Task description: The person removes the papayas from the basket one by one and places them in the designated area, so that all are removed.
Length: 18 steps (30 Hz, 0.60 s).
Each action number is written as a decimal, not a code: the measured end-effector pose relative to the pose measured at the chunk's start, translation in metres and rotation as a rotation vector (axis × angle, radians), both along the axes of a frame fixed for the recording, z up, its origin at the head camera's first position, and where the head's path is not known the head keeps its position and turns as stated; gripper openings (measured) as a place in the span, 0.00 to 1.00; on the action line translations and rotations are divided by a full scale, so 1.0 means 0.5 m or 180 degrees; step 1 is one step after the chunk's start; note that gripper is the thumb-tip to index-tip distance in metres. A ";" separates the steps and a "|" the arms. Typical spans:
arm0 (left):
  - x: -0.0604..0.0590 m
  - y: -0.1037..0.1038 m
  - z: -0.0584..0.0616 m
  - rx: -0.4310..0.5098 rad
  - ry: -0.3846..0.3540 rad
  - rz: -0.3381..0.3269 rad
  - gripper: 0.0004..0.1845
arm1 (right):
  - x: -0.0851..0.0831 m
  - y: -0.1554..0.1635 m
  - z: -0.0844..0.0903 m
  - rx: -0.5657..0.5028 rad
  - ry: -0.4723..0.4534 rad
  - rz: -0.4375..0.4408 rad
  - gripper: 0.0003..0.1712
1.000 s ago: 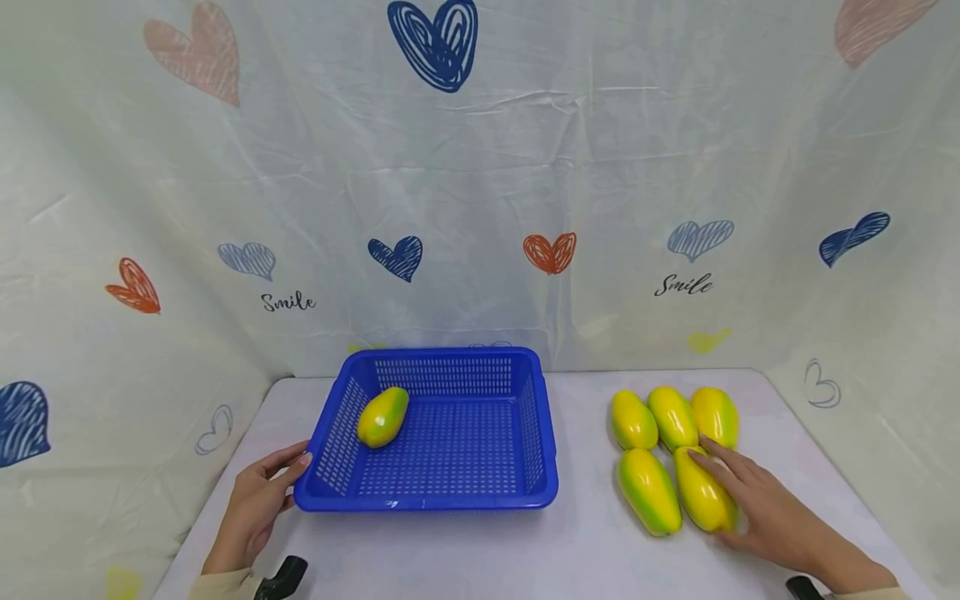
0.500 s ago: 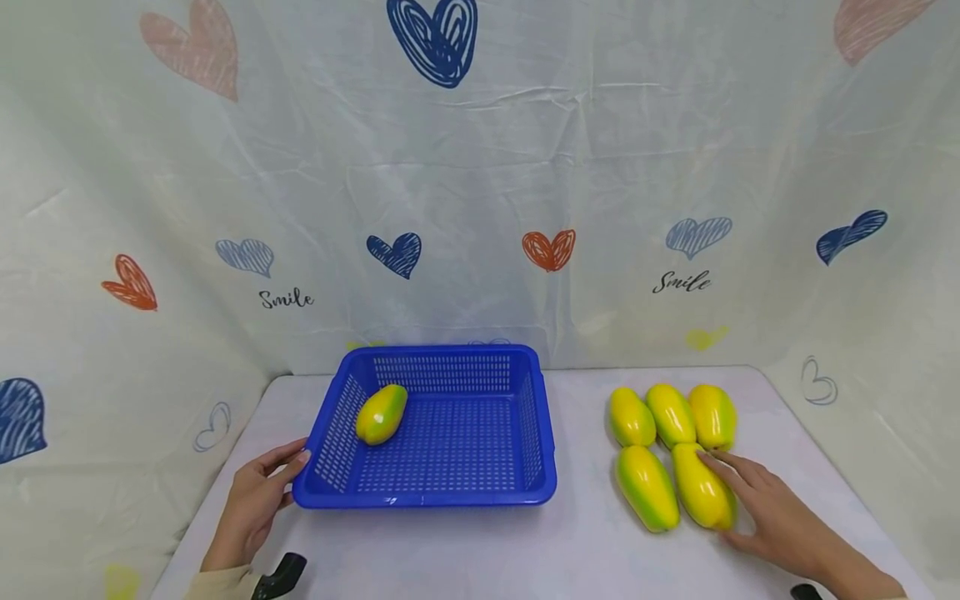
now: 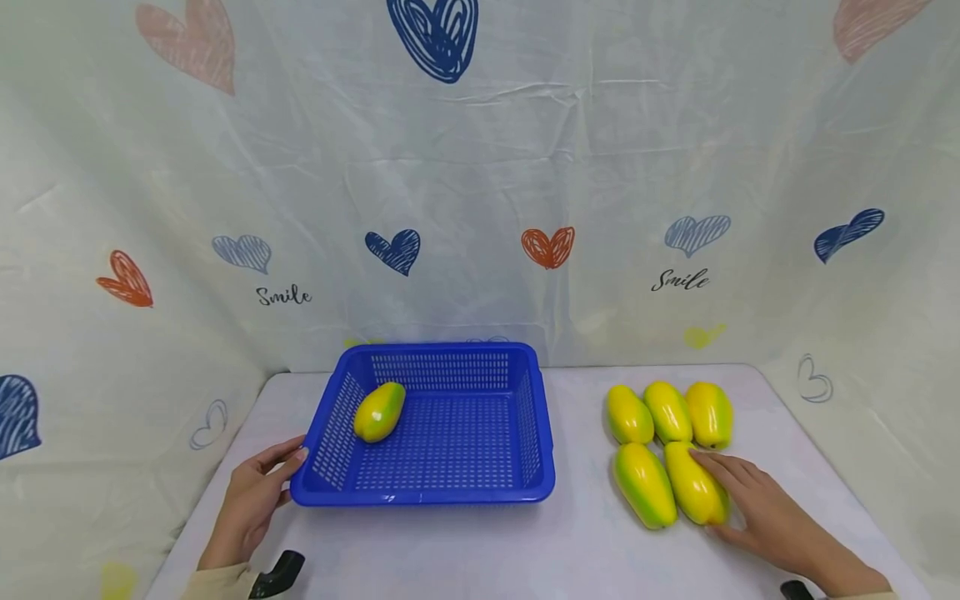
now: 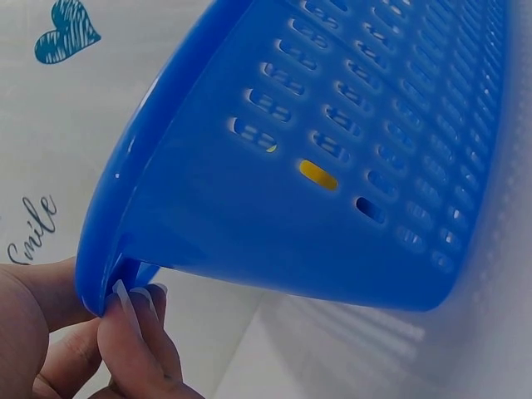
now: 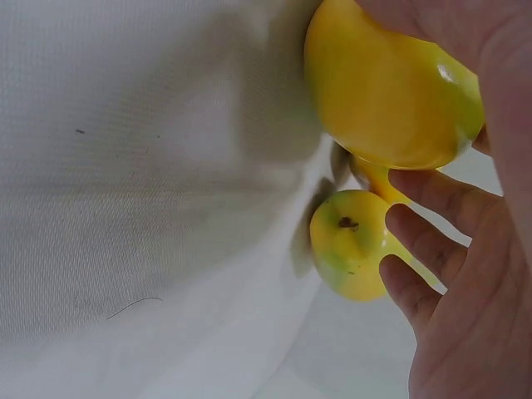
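A blue plastic basket (image 3: pixel 420 498) stands on the table at the centre left, one yellow-green mango (image 3: pixel 379 412) lying inside it. My left hand (image 3: pixel 251 500) pinches the basket's left rim between thumb and fingers; the left wrist view shows these fingertips at the rim's edge (image 4: pixel 120 216). On the right, my right hand (image 3: pixel 765 517) spans the nearest right mango (image 3: pixel 696 485), thumb at its lower end and index finger along its upper side. In the right wrist view the other fingers (image 5: pixel 424 241) spread apart from this mango (image 5: pixel 391 91), which rests on the table.
Beside the held fruit lies another mango (image 3: pixel 645 486). Behind them sits a row of three more mangoes (image 3: pixel 667 412). The white table (image 3: pixel 465 554) meets a hanging sheet (image 3: pixel 480 192) printed with hearts at the back and sides.
The head view has tilted slightly upward and everything shifts a little. My right hand closes slightly nearer around the mango; the left hand stays on the basket rim.
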State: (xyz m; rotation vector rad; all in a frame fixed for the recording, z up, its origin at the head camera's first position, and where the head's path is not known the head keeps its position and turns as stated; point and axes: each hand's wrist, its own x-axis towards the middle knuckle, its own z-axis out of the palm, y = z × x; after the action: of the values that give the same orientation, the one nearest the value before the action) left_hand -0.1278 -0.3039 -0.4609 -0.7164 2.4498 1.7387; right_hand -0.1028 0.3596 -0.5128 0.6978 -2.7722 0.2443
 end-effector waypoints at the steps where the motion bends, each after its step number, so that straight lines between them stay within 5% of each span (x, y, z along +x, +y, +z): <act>1: -0.001 0.000 0.000 0.0008 -0.0003 -0.0004 0.30 | 0.000 0.000 0.001 -0.0010 0.0002 0.0005 0.64; 8: -0.004 -0.005 0.000 0.0023 -0.0017 -0.0007 0.30 | 0.000 0.000 0.012 -0.0032 -0.0036 0.0072 0.64; 18: -0.005 -0.005 -0.003 0.0086 -0.0052 0.0004 0.31 | 0.008 0.003 0.041 0.0007 -0.0534 -0.0099 0.64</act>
State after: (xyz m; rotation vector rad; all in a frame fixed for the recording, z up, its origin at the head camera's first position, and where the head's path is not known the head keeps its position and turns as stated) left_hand -0.1303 -0.3064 -0.4622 -0.7266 2.4112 1.7556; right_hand -0.0986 0.3611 -0.4924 0.6624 -2.9398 0.3068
